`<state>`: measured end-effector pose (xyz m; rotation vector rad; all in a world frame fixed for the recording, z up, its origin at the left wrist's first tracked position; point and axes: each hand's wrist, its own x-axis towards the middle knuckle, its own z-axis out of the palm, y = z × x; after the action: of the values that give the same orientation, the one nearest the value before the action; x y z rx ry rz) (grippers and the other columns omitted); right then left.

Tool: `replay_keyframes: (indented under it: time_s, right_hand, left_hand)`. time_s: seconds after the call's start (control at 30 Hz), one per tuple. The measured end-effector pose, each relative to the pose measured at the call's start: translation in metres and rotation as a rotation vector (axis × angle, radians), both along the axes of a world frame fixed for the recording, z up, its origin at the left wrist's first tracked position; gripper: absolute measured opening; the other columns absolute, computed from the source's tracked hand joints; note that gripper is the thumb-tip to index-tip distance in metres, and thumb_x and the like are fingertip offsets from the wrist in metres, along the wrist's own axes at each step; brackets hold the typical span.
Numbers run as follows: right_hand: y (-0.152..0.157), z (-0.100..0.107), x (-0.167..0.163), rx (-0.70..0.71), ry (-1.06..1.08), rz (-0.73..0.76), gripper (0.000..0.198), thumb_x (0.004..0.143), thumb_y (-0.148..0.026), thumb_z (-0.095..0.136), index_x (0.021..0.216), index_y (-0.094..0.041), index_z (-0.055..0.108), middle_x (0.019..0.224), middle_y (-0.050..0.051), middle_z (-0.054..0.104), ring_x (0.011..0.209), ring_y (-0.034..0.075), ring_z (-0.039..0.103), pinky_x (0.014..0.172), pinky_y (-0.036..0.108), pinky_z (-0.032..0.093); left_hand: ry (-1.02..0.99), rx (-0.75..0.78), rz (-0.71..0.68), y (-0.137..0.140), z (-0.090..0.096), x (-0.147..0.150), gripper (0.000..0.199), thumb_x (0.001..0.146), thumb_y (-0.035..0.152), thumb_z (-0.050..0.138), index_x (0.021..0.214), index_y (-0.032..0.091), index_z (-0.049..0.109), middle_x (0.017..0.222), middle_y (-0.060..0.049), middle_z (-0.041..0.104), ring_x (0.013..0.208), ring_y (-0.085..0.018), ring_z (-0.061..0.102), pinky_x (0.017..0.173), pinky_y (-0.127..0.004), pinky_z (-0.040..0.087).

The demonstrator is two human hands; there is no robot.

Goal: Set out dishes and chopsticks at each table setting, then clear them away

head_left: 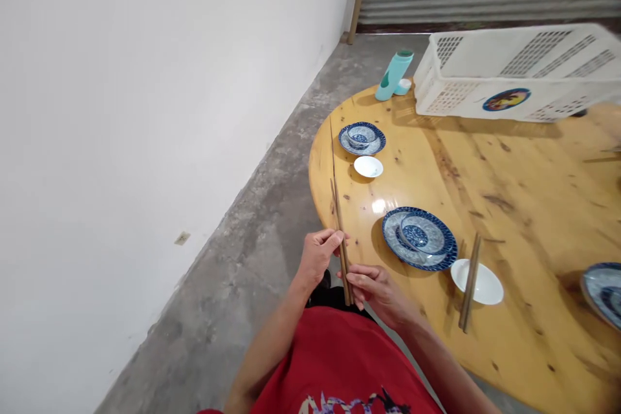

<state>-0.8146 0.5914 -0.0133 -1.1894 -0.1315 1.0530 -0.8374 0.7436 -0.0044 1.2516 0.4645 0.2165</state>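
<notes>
Red shirt (334, 356), left hand (316, 259), right hand (381, 291), pinching chopsticks (344, 261) (both nearly closed)

1. The bench (427, 165) shows honey-yellow wood flecked with dark brown knots.
2. Toward its left edge, a plate (343, 139) and a larger plate (387, 238) wear blue-and-white patterns with deep-blue rims.
3. Two pairs carry brown: the chopsticks (343, 262) at the left edge, the second pair (469, 291) across a white bowl (489, 286).
4. At the far edge, a turquoise bottle (394, 76) accompanies a white crate (460, 97) bearing a blue-bordered, yellow-centred badge (506, 99).
</notes>
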Motion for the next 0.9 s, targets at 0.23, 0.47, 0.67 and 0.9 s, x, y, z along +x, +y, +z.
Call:
replay_keyframes:
  time_s: [0.23,0.47,0.67,0.9]
  right_hand:
    - [0.021,0.001,0.029,0.054,-0.019,0.031,0.045,0.070,-0.059,0.085,0.072,-0.016,0.071,0.051,-0.001,0.051,0.047,0.011,0.047,0.049,0.025,0.043]
    - [0.018,-0.007,0.071,0.014,-0.239,-0.094,0.052,0.082,-0.068,0.071,0.070,-0.018,0.065,0.054,0.000,0.058,0.051,0.014,0.054,0.055,0.027,0.044]
    - [0.012,-0.022,0.098,0.007,-0.171,-0.233,0.054,0.076,-0.070,0.074,0.065,-0.019,0.063,0.052,-0.002,0.055,0.048,0.013,0.051,0.051,0.027,0.043]
    - [0.004,-0.027,0.141,-0.210,-0.171,-0.617,0.051,0.072,-0.068,0.079,0.084,-0.019,0.071,0.058,-0.001,0.059,0.054,0.014,0.053,0.056,0.029,0.045]
  left_hand:
    - [0.066,0.096,-0.013,0.018,0.003,0.034,0.039,0.078,0.052,0.069,0.076,0.014,0.075,0.069,-0.002,0.065,0.066,-0.012,0.050,0.063,-0.024,0.041]
    - [0.170,0.240,-0.135,0.011,-0.005,0.081,0.040,0.079,0.053,0.065,0.077,0.014,0.073,0.063,0.002,0.053,0.062,-0.011,0.045,0.056,-0.023,0.037]
    - [0.204,0.291,-0.239,0.000,-0.015,0.114,0.039,0.080,0.054,0.063,0.077,0.016,0.070,0.062,0.003,0.048,0.060,-0.011,0.043,0.055,-0.023,0.036]
    - [0.166,0.425,-0.514,0.011,-0.031,0.154,0.035,0.084,0.046,0.058,0.066,0.017,0.064,0.064,0.002,0.050,0.064,-0.013,0.043,0.062,-0.025,0.035]
